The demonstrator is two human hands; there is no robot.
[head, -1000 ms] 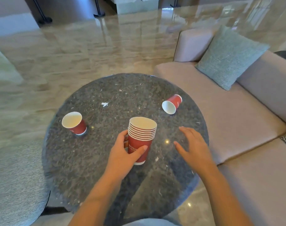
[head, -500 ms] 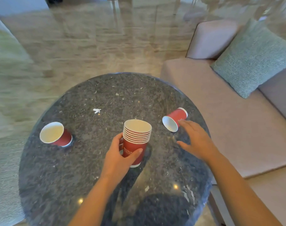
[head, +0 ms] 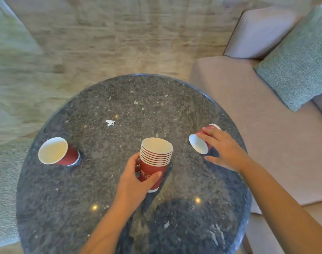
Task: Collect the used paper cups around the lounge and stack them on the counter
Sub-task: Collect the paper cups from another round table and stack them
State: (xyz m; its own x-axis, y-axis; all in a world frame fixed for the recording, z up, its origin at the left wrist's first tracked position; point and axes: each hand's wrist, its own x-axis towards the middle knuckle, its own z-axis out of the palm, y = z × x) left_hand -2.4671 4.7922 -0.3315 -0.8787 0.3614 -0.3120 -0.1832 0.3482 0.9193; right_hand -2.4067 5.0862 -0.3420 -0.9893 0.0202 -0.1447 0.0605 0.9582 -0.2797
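Tipped red paper cup [head: 202, 142] lies on its side at the right edge of the round stone table [head: 120, 99], long axis running from near-left to far-right, mouth toward you and the stack. Your right hand [head: 224, 149] drapes over it, fingers curling on but seemingly not clamped yet. Risk: a loose pinch rolls it off the rim onto the sofa [head: 266, 143], or crushes the thin wall. Left hand [head: 136, 178] grips the nested cup stack [head: 154, 162], upright. Another cup [head: 58, 152] leans at far left.

left hand [head: 134, 182] — grips cup stack [head: 154, 162] | right hand [head: 224, 149] — on tipped cup [head: 200, 146]
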